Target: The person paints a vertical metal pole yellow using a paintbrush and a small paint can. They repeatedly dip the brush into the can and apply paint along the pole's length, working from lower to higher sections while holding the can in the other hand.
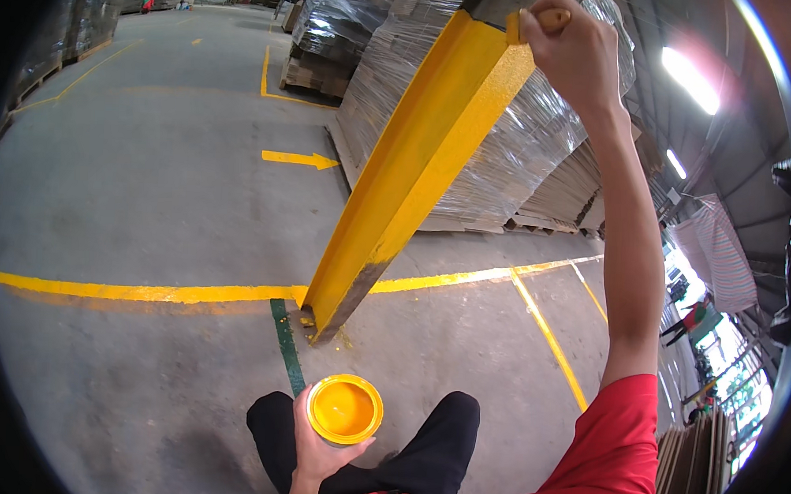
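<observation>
My left hand [323, 452] is wrapped round an open paint can [345, 409] with yellow paint inside, held upright above my knees. My right arm reaches up to a steel column [435, 143], mostly coated yellow, with bare grey near its foot and dark metal above the yellow. In my right hand [582, 54] is a yellow-handled paintbrush [546, 26], held against the column at the upper edge of the yellow. My fingers close round its handle, and the bristles are mostly hidden.
Pallets of film-wrapped goods [497, 154] stand behind the column. A yellow floor line [146, 291] runs past its foot, meeting a green strip [286, 344]. A yellow arrow [300, 159] marks the floor. Another person [688, 322] is far right, near stacked flat sheets [691, 463].
</observation>
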### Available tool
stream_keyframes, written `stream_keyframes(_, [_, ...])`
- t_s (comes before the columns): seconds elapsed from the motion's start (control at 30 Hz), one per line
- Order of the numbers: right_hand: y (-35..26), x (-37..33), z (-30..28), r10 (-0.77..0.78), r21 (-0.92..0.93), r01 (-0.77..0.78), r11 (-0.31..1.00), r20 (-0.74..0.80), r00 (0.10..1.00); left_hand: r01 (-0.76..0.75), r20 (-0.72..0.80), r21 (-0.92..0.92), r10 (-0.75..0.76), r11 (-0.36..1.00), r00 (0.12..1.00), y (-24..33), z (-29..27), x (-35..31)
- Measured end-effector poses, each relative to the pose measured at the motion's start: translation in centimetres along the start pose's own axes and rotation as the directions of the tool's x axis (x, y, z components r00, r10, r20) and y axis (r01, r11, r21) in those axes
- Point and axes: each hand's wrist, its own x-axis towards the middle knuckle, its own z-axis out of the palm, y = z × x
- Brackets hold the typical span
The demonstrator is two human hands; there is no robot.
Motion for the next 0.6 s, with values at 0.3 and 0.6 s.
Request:
stream_keyframes(0.3, [-6.2, -9.1, 1.1, -0.512, -0.153, 0.523, 0.838, 0.112, 0.852, -0.003, 0.049, -0.027, 0.005, 1.0, 0.999, 0.2, -0.7, 0.3])
stream_keyframes(0.6, [-6.6, -4.8, 4.4, -0.497, -0.494, 0.506, 0.707, 0.161, 0.852, 0.022, 0.019, -0.085, -0.02, 0.996, 1.0, 0.1, -0.4, 0.1])
